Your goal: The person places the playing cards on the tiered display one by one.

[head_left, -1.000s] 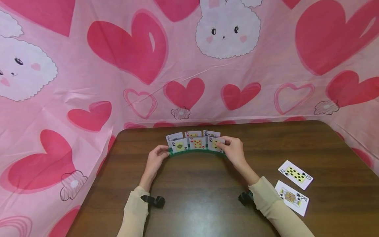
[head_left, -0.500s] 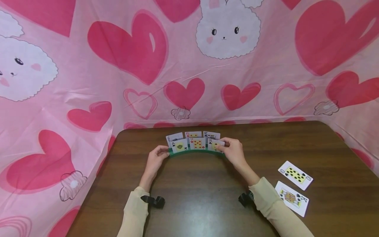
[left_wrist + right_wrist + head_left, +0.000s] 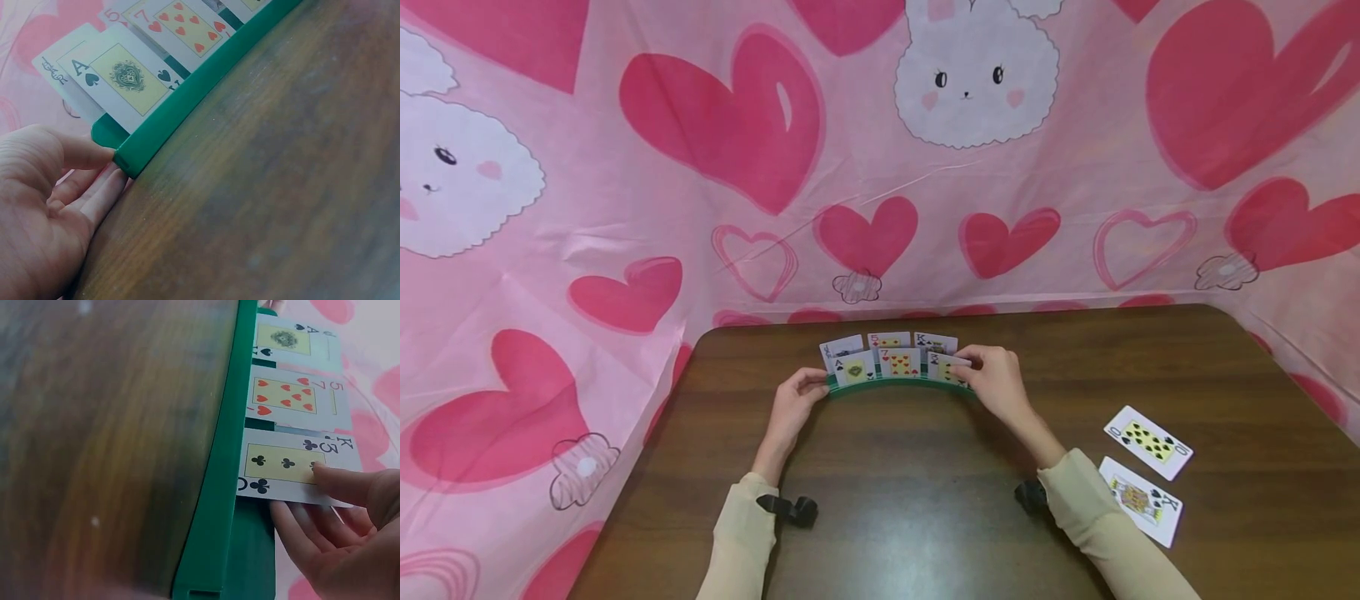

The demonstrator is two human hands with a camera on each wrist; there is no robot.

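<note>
A curved green card holder (image 3: 887, 382) stands at the back of the table with two rows of playing cards upright in it. My left hand (image 3: 793, 404) pinches the holder's left end, thumb in front and fingers beneath or behind. My right hand (image 3: 1000, 385) pinches the three of clubs (image 3: 281, 450), thumb on its face and fingers behind. This card's lower edge meets the holder's front slot, at the right of the front row. Left of it stand the seven of hearts (image 3: 281, 394) and ace of spades (image 3: 128, 78). Behind are a joker (image 3: 842, 346), a red five (image 3: 889, 340) and a king (image 3: 936, 340).
Two loose cards, a ten of spades (image 3: 1148, 443) and a king of spades (image 3: 1141, 502), lie face up on the brown wooden table (image 3: 895, 500) at the right, beside my right sleeve. A pink heart-patterned cloth (image 3: 880, 167) hangs behind the table.
The three of clubs sits slightly lower than before. My right hand and forearm have shifted a little to the right. My left hand stays on the holder's end.
</note>
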